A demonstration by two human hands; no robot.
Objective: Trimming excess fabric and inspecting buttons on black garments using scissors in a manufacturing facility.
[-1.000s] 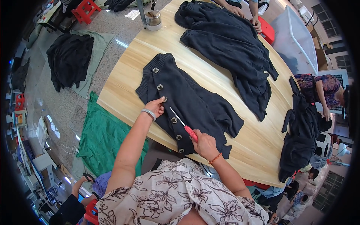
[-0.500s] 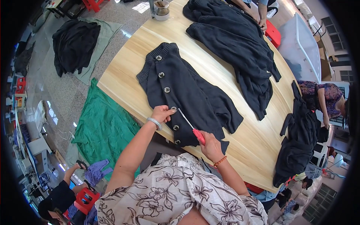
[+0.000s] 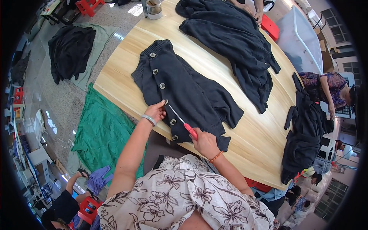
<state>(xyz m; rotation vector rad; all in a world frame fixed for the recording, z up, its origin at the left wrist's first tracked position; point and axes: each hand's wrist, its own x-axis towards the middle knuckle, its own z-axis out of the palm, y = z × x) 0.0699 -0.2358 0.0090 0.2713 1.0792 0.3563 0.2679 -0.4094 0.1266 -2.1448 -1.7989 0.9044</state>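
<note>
Head: left hand (image 3: 156, 111) pinches button (image 3: 166, 102); right hand (image 3: 206, 145) grips red tool (image 3: 190, 131); green cloth (image 3: 102, 120) beside table (image 3: 117, 74).

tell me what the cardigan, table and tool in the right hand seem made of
Cardigan: matte knit yarn, going by its ribbed edges; fibre unclear.
Table: smooth wood or wood-look laminate, from its pale grain and soft shine.
Tool in the right hand: probably a polished metal shaft, being silvery; the red handle looks like plastic, given its even colour.

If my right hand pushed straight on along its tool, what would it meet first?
Likely the button at your left hand, just past the red-handled tool, though depth is unclear.
</note>
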